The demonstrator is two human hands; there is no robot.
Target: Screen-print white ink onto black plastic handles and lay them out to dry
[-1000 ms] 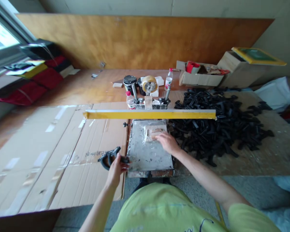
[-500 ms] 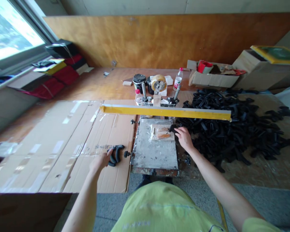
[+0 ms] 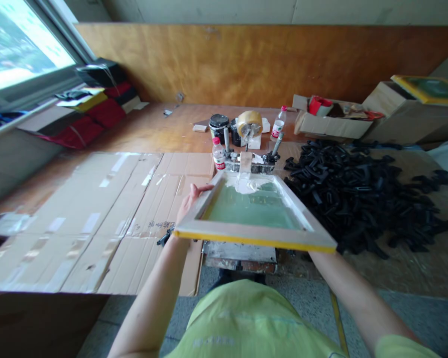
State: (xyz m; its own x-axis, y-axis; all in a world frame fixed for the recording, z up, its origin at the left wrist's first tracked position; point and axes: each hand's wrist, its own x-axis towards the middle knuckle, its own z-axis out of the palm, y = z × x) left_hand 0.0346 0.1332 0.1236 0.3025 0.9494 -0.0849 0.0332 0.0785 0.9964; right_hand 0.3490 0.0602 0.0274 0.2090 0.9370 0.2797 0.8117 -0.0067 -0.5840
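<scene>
A screen printing frame [image 3: 246, 231] with green mesh hangs tilted over the metal base plate [image 3: 239, 252], its yellow-edged front end raised toward me. My left hand [image 3: 190, 199] is at the frame's left side, its fingers closed on that edge. My right forearm reaches under the frame's right front corner, and the frame hides that hand. White ink [image 3: 246, 185] lies at the far end of the mesh, by a squeegee-like blade [image 3: 245, 164]. Black plastic handles [image 3: 166, 237] rest on the cardboard beside my left forearm, partly covered by it.
A large pile of black plastic parts [image 3: 358, 194] covers the right side. Behind the press stand a black-lidded tub [image 3: 218, 128], a tape roll [image 3: 249, 124] and two bottles, one of them a red-capped bottle [image 3: 279, 123]. Flattened cardboard [image 3: 82, 223] spreads to the left.
The frame has swung down from near edge-on over the plate. My left hand has left the black handles and moved to the frame. My right hand has gone from view beneath it.
</scene>
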